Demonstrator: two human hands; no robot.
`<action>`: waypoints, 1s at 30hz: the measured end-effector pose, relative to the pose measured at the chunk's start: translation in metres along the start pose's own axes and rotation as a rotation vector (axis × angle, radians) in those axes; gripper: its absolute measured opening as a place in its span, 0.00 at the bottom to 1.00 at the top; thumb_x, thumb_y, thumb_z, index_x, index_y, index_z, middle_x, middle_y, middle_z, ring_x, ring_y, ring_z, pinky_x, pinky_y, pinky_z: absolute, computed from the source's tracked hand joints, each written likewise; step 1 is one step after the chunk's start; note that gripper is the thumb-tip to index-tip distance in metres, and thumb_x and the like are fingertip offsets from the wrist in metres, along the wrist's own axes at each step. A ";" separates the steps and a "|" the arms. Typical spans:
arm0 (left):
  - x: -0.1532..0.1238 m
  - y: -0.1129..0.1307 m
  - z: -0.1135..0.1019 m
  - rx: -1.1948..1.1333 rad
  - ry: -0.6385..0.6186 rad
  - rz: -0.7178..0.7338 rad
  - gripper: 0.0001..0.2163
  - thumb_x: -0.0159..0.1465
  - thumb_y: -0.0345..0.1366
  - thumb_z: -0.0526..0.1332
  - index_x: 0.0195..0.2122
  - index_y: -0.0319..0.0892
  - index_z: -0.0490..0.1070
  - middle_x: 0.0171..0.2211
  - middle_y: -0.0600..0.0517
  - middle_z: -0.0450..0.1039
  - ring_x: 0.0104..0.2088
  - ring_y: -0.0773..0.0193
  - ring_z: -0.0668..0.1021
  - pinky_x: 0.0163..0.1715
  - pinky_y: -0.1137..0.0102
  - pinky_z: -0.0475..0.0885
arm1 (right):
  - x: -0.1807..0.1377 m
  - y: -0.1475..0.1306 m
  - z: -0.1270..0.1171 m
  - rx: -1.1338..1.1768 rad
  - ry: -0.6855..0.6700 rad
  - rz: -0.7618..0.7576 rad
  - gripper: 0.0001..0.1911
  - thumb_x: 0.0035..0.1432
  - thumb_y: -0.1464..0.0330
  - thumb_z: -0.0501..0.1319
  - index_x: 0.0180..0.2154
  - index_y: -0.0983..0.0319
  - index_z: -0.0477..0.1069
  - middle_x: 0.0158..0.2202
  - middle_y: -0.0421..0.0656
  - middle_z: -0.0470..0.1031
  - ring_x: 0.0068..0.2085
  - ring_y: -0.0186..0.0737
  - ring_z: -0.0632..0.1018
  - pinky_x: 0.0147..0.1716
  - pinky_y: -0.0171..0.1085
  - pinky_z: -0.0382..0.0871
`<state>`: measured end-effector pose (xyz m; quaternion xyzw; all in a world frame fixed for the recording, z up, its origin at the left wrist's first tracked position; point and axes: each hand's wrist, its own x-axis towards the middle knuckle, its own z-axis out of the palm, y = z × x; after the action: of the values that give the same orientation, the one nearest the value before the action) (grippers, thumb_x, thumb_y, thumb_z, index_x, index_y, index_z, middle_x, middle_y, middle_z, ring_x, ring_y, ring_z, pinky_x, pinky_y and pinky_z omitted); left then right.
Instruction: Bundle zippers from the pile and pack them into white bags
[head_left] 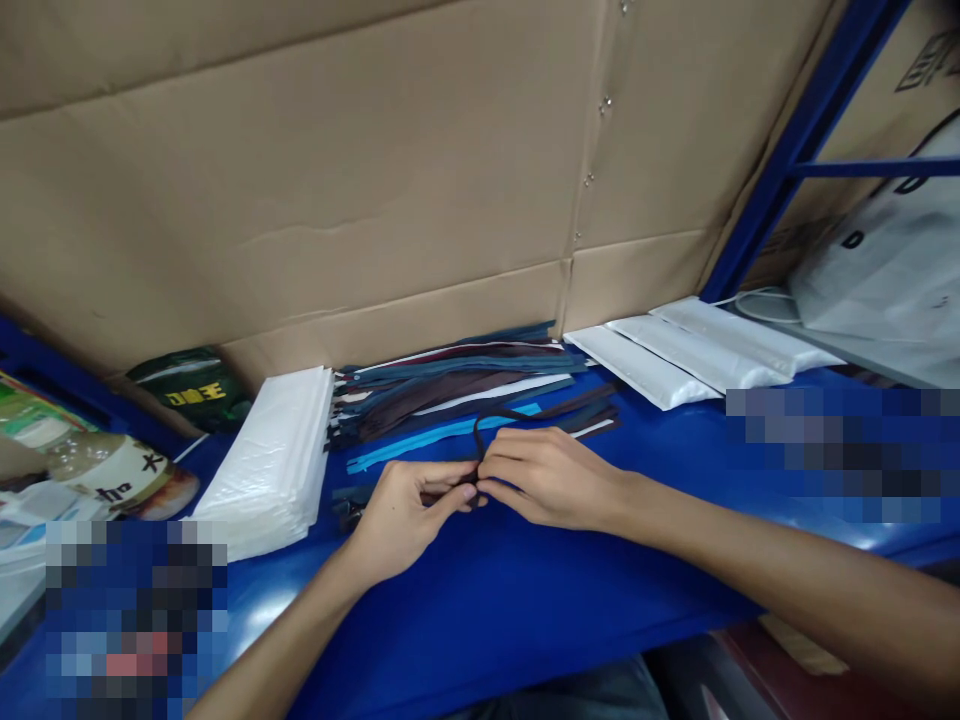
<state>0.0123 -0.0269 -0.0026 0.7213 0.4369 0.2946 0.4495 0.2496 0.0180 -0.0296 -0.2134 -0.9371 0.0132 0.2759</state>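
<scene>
My left hand [409,515] and my right hand [559,480] meet over the front of the blue table, fingertips pinched together. Between them is a dark brown zipper [478,430], gripped by both; part of it loops up behind my right fingers, and the rest is mostly hidden by my hands. Just behind lies a bright blue zipper [420,443]. Farther back is a pile of zippers [457,385] in navy, brown, maroon and white. Another dark zipper [349,510] shows partly beside my left hand.
A stack of white plastic sleeves [262,450] stands left of the pile. Several filled white packets [652,365] lie at the back right. Cardboard [375,160] walls the back. A labelled bottle [124,475] and dark green bag [191,390] sit left. Two areas are pixelated.
</scene>
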 end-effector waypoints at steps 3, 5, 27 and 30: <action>0.000 -0.005 0.001 -0.008 0.096 -0.002 0.14 0.69 0.44 0.68 0.49 0.41 0.84 0.41 0.45 0.86 0.39 0.53 0.87 0.44 0.60 0.85 | 0.002 -0.002 -0.004 0.025 -0.024 0.067 0.12 0.73 0.64 0.60 0.41 0.62 0.80 0.39 0.47 0.82 0.43 0.46 0.81 0.44 0.43 0.75; 0.000 -0.008 0.001 -0.027 0.162 0.011 0.16 0.67 0.44 0.70 0.51 0.40 0.83 0.41 0.44 0.86 0.37 0.54 0.88 0.43 0.61 0.85 | 0.004 -0.003 -0.008 0.103 -0.019 0.118 0.10 0.72 0.64 0.62 0.42 0.61 0.81 0.40 0.46 0.83 0.44 0.45 0.82 0.45 0.41 0.75; -0.003 0.006 -0.005 0.357 0.211 0.178 0.08 0.72 0.37 0.64 0.41 0.45 0.84 0.37 0.53 0.86 0.36 0.62 0.86 0.37 0.72 0.81 | 0.009 -0.002 -0.012 -0.140 -0.107 -0.006 0.08 0.74 0.70 0.54 0.42 0.60 0.72 0.39 0.46 0.76 0.41 0.46 0.74 0.43 0.43 0.69; -0.004 0.004 -0.024 0.542 0.343 0.160 0.09 0.72 0.39 0.63 0.43 0.47 0.84 0.39 0.54 0.87 0.38 0.60 0.87 0.40 0.69 0.81 | 0.009 0.019 -0.021 -0.254 -0.099 0.082 0.09 0.74 0.70 0.53 0.42 0.61 0.72 0.41 0.47 0.76 0.43 0.47 0.73 0.44 0.43 0.67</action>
<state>-0.0075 -0.0218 0.0111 0.7865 0.5108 0.3191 0.1365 0.2616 0.0366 -0.0097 -0.2840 -0.9341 -0.0835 0.1994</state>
